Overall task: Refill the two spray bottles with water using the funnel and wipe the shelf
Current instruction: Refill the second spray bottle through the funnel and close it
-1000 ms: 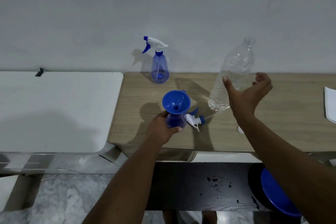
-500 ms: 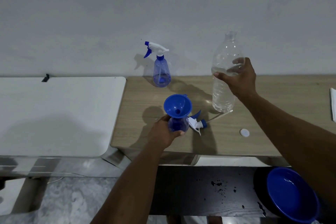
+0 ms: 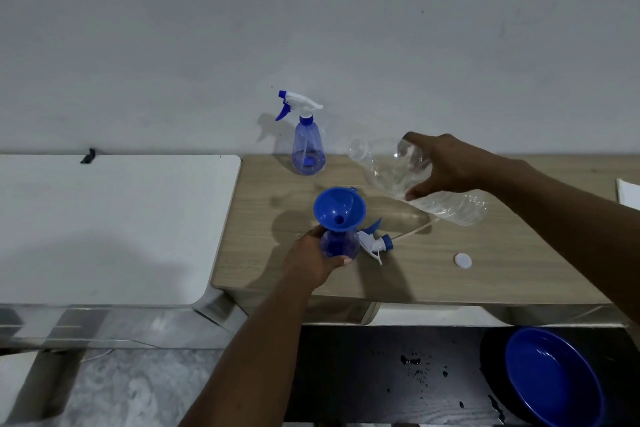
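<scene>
My left hand (image 3: 313,258) grips a blue spray bottle (image 3: 337,243) with no head, standing on the wooden shelf (image 3: 502,274). A blue funnel (image 3: 339,210) sits in its neck. My right hand (image 3: 445,166) holds a clear water bottle (image 3: 391,166) tilted over, its open mouth pointing left, above and to the right of the funnel. The removed spray head (image 3: 375,243) with its tube lies just right of the held bottle. A second blue spray bottle (image 3: 307,149) with its white head on stands at the back by the wall.
A white bottle cap (image 3: 462,260) lies on the shelf at the right. A white cloth (image 3: 628,194) shows at the far right edge. A white table (image 3: 104,225) adjoins on the left. Below, a blue bowl (image 3: 550,378) rests on a dark surface with water drops.
My right hand took hold of the upright water bottle, lifted it and tipped it leftward toward the funnel. My left hand stayed on the spray bottle.
</scene>
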Motion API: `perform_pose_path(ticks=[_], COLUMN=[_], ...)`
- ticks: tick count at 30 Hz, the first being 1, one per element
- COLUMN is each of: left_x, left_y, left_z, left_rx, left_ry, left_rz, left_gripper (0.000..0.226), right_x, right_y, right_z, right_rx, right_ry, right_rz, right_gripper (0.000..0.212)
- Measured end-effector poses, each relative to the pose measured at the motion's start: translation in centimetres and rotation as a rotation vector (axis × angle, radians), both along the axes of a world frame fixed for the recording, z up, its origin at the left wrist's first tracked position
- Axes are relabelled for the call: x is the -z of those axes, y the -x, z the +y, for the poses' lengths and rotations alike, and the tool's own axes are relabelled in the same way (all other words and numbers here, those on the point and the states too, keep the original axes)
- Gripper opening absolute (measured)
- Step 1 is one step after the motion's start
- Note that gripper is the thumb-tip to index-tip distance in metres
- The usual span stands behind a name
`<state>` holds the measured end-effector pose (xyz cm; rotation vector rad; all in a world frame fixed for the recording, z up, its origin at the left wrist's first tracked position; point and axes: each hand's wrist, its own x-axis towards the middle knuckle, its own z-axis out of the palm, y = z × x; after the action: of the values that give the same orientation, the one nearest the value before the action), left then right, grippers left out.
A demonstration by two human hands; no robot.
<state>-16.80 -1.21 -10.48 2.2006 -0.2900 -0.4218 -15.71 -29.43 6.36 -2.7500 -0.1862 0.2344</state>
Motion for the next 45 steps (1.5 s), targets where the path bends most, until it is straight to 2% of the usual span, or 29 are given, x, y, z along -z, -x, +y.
perform_pose_path(ticks=[6, 12, 27, 45], left_x=[-0.3, -0.6, -0.7, -0.5], left_y=[0.0, 0.1, 0.1, 0.0], left_z=[-0.1, -0.1, 0.0, 0.0], left_rx=[0.008, 0.021, 0.039, 0.025], left_ry=[0.016, 0.001, 0.005, -0.022], left_rz=[0.009, -0.007, -0.035, -0.040], left_gripper=[0.057, 0.061, 0.065, 0.067], right_x=[0.1, 0.2, 0.0, -0.9], right_y=[0.3, 0.1, 0.2, 0.2], right_z=[0.4, 1.0, 1.0, 1.6], right_rx=[-0.059, -0.083, -0.088, -0.111], right_ry=[0.211, 0.379, 0.528, 0.595], right_rz=[0.051, 0.098, 0.124, 0.125], right_gripper=[0.086, 0.086, 0.081, 0.086])
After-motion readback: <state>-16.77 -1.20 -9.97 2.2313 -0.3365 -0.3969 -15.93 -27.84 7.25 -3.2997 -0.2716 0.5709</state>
